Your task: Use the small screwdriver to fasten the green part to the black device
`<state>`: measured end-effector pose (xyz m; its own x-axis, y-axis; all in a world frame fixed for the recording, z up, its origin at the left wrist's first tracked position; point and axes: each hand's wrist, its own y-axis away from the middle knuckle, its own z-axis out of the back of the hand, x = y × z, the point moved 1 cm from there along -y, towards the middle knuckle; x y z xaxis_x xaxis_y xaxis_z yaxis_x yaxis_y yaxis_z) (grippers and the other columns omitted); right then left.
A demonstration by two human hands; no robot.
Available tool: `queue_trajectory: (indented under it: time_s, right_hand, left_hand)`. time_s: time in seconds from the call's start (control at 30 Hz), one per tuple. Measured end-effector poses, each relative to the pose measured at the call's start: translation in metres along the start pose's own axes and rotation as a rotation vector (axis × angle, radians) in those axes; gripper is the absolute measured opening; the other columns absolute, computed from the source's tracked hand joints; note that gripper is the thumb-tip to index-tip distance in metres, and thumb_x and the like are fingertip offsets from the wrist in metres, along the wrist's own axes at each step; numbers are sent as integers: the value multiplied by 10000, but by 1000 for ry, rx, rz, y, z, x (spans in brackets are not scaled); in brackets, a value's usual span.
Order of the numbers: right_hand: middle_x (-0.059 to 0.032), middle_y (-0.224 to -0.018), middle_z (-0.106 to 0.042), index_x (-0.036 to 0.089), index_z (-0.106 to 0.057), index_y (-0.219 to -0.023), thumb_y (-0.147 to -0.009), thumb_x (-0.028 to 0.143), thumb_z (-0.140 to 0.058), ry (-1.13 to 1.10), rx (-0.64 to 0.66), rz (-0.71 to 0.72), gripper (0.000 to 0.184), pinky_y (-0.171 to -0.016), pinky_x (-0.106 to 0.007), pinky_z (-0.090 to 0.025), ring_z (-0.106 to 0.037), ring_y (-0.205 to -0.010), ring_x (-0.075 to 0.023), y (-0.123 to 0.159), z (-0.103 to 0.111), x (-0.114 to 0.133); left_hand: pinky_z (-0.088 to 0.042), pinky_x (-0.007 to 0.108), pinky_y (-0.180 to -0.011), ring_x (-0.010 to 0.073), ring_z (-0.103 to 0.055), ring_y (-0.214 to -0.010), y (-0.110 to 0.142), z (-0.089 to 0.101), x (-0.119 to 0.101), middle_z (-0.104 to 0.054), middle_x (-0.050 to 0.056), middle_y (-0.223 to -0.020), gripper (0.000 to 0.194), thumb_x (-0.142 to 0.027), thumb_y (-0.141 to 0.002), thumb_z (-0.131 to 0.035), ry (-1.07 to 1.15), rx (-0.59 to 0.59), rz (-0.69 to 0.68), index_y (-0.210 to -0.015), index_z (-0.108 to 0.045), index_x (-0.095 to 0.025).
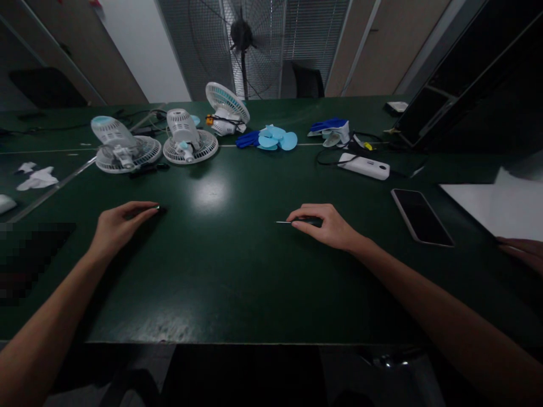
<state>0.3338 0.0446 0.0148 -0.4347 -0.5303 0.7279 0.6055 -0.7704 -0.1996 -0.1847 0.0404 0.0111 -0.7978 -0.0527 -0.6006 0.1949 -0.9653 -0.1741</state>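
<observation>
My right hand (320,225) is closed around the dark handle of a small screwdriver (283,222), whose thin metal shaft points left just above the table. At the left, my left hand (121,223) pinches a tiny shiny piece (158,208) between thumb and fingertips; it is too small to name. Both hands rest low over the green tabletop (220,271), well apart. Beyond my left hand lie two small white fans (127,148) (190,141) with their grilles face down. Light blue fan blades (276,138) sit farther back in the middle, on a blue glove (247,139).
A third small fan (227,110) stands at the back. Toward the right are another glove (333,131), a white power bank-like device (363,166) with a cable, and a phone (422,217). Another person's hand (524,249) is by white paper (515,206). Crumpled tissue (38,178) lies left.
</observation>
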Motion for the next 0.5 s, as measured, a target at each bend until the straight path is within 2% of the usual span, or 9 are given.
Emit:
queue_trajectory:
  time_s: [0.13, 0.3, 0.5]
  right_hand:
    - [-49, -1077, -699, 241, -719, -1162, -1007, 369, -597, 1, 0, 2, 235, -787, -355, -496, -633, -921, -191, 0, 0, 0]
    - [-50, -1079, -700, 245, -720, -1167, -1004, 378, -598, -1, 6, 1, 243, -794, -364, -498, -635, -922, -193, 0, 0, -1]
    - [-43, -1077, -701, 248, -723, -1167, -1000, 365, -605, -4, 1, -3, 236, -783, -355, -500, -639, -920, -189, 0, 0, 0]
  left_hand:
    - [-539, 270, -748, 243, -704, -970, -1, 2, 0, -771, 78, -1123, 625, -650, -745, -744, 71, 46, 55, -1191, -752, -212]
    - [-553, 279, -736, 260, -706, -978, -2, 2, 3, -768, 100, -1129, 662, -668, -713, -767, 109, 75, 97, -1185, -754, -203]
    - [-550, 303, -806, 268, -688, -1032, -2, 2, 1, -757, 109, -1174, 658, -635, -687, -805, 152, 78, 131, -1179, -757, -201]
